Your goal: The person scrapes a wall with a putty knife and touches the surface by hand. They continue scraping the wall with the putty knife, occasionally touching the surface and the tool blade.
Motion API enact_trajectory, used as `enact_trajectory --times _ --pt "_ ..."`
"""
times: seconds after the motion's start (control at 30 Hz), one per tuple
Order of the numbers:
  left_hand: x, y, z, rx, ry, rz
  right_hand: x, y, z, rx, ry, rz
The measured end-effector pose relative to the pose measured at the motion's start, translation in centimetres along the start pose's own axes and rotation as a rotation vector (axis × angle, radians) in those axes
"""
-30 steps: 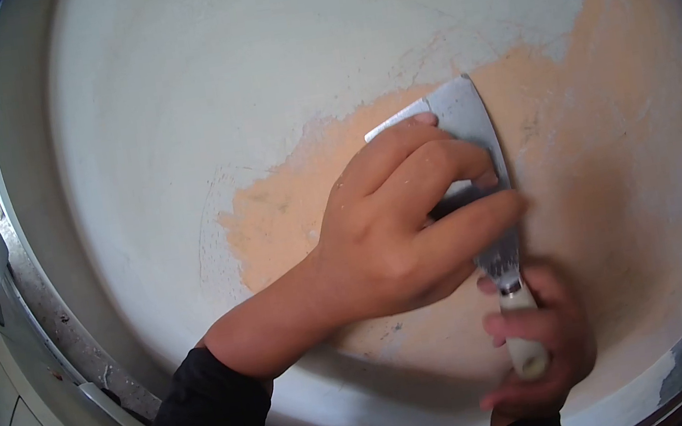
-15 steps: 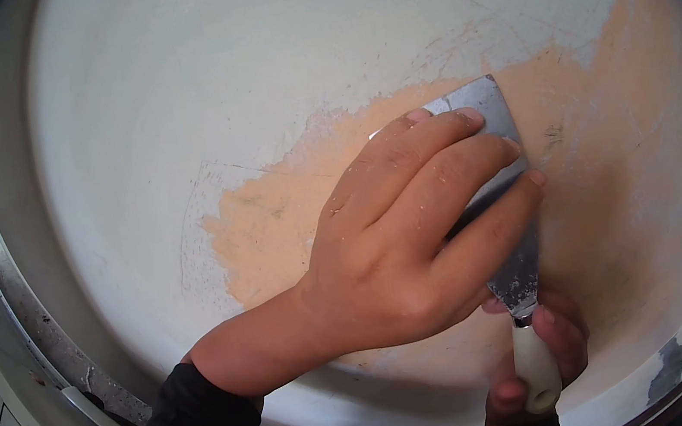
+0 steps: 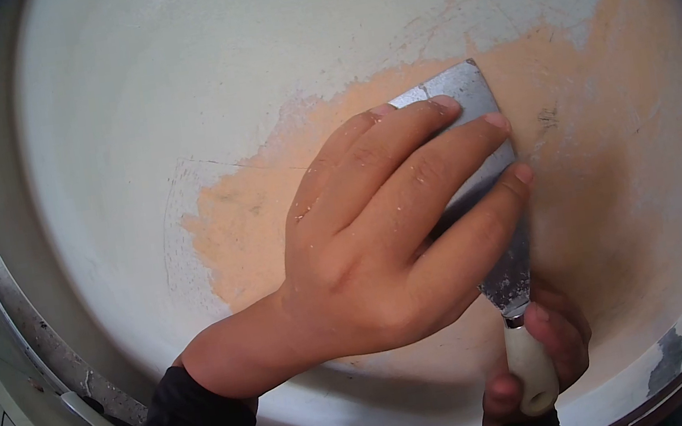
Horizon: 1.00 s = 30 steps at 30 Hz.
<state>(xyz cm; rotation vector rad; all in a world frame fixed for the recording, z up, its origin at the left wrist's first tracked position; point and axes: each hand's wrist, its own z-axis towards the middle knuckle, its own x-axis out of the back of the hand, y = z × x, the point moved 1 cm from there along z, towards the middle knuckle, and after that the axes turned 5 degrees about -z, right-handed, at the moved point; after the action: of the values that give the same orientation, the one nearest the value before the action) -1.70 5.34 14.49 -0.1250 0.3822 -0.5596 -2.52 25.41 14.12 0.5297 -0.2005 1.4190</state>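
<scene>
A metal putty knife point(image 3: 502, 273) with a white handle lies flat against a wall, its blade edge up at the border between white paint point(image 3: 209, 83) and a bare peach patch point(image 3: 610, 140). My left hand point(image 3: 386, 224) presses its fingers flat on the blade and covers most of it. My right hand point(image 3: 535, 351) grips the white handle at the bottom. Both arms wear black sleeves.
The scraped peach area spreads right and lower left of the blade. A grey frame edge point(image 3: 34, 326) with debris runs down the left side. A dark chipped spot point(image 3: 670, 350) sits at the lower right.
The blade has slid slightly up and left along the wall. My left fingers have stretched out flatter over the blade, and more peach surface shows at the left.
</scene>
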Motion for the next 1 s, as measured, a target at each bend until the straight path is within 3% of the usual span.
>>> enact_trajectory --times 0.43,0.5,0.83,1.0 --pt "-0.3 -0.3 0.1 -0.010 0.031 -0.018 -0.1 0.4 -0.8 -0.032 0.025 -0.075" --pt "-0.3 -0.4 0.2 -0.022 0.027 -0.008 -1.1 0.8 -0.8 -0.051 0.250 0.058" --pt "-0.7 -0.2 0.2 -0.022 0.039 -0.020 -0.5 0.3 -0.8 -0.041 0.139 -0.007" --pt "-0.5 -0.3 0.7 0.004 0.048 -0.038 -0.2 0.0 -0.7 -0.132 0.017 0.002"
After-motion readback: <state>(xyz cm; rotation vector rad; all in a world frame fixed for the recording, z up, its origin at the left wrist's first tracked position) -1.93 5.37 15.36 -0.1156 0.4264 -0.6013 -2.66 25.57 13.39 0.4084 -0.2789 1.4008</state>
